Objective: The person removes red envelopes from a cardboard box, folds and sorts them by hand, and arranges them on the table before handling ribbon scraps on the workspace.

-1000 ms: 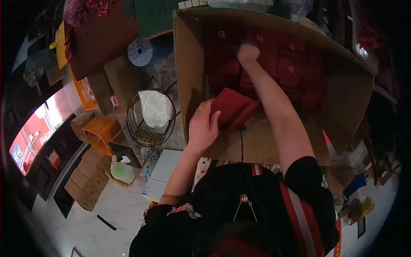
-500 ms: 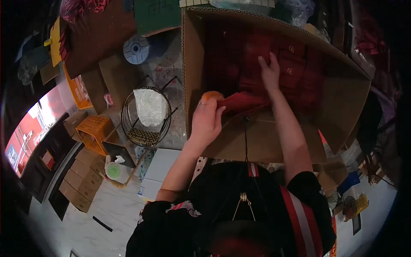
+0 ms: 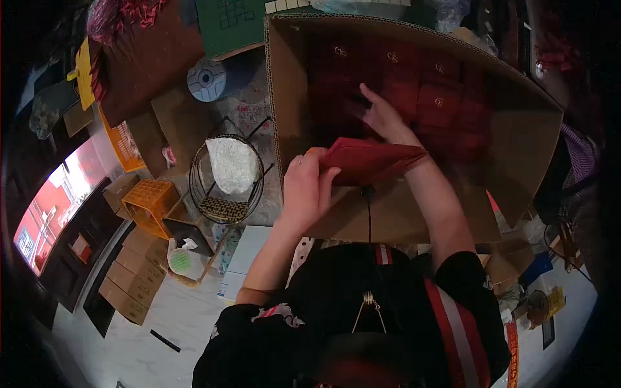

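Note:
My left hand (image 3: 307,191) pinches the left end of a flat red packet (image 3: 369,158) at the near side of a big cardboard box (image 3: 349,223). An orange patch shows at its fingertips, and a ring sits on one finger. Behind the packet, my right hand (image 3: 385,119) reaches into the box with thumb and fingers apart, holding nothing that I can see. Its fingers are partly blurred in the dark. The packet's right end overlaps my right forearm. Red packs (image 3: 440,97) with gold-coloured letter marks lie in rows inside the box.
Left of the box stands a round wire-frame chair (image 3: 226,174) with a white cushion. Farther left are an orange crate (image 3: 150,205), stacked brown cartons (image 3: 134,275) and a blue-and-white round stool top (image 3: 207,79). A green board (image 3: 236,22) lies beyond the box.
The red packet has come up and nearer, tilted over my right forearm, still in my left hand. My right hand has moved left inside the box, uncovering more marked red packs.

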Action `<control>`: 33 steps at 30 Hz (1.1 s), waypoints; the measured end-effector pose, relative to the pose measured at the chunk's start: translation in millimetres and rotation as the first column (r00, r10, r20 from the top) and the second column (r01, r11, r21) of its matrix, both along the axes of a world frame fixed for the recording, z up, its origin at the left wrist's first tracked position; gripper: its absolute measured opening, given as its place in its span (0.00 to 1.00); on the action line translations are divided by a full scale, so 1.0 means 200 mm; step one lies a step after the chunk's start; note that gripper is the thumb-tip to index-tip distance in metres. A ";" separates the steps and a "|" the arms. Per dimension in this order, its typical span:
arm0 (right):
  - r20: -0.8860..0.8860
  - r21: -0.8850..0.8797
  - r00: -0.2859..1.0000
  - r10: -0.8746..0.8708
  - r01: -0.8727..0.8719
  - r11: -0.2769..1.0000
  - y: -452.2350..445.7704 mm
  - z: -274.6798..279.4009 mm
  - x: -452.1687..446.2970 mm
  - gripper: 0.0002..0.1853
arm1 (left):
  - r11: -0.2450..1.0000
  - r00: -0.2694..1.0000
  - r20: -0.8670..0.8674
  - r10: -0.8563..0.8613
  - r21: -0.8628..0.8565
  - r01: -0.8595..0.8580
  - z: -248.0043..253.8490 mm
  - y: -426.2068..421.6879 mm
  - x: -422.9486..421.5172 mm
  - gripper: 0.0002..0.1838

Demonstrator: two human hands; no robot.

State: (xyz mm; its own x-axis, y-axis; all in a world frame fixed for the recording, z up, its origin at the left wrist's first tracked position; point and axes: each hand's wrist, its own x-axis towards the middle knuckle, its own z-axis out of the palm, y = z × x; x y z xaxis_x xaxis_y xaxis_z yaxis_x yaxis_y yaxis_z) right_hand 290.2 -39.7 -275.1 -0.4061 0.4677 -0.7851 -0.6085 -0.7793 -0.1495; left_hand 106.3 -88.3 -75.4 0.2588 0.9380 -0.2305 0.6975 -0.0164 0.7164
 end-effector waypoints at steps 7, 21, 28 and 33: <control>0.227 -0.366 0.910 -0.348 0.411 0.835 0.23 -0.13 -0.20 0.29 | 0.980 0.984 0.050 -0.172 -0.095 0.176 0.08 -0.12 -0.12 0.15; 0.359 -0.308 0.917 -0.172 0.291 0.906 -0.14 -0.34 -0.29 0.22 | 0.981 0.972 0.155 -0.178 -0.045 0.187 0.06 -0.16 -0.24 0.16; 0.176 -0.376 0.889 -0.422 0.457 0.806 -0.07 -0.46 -0.30 0.35 | 0.986 0.979 0.154 -0.131 -0.080 0.144 0.07 -0.16 -0.25 0.15; 0.302 -0.463 0.897 -0.323 0.435 0.772 -0.09 -0.50 -0.27 0.37 | 0.991 0.977 0.176 -0.119 -0.044 0.129 0.07 -0.14 -0.23 0.15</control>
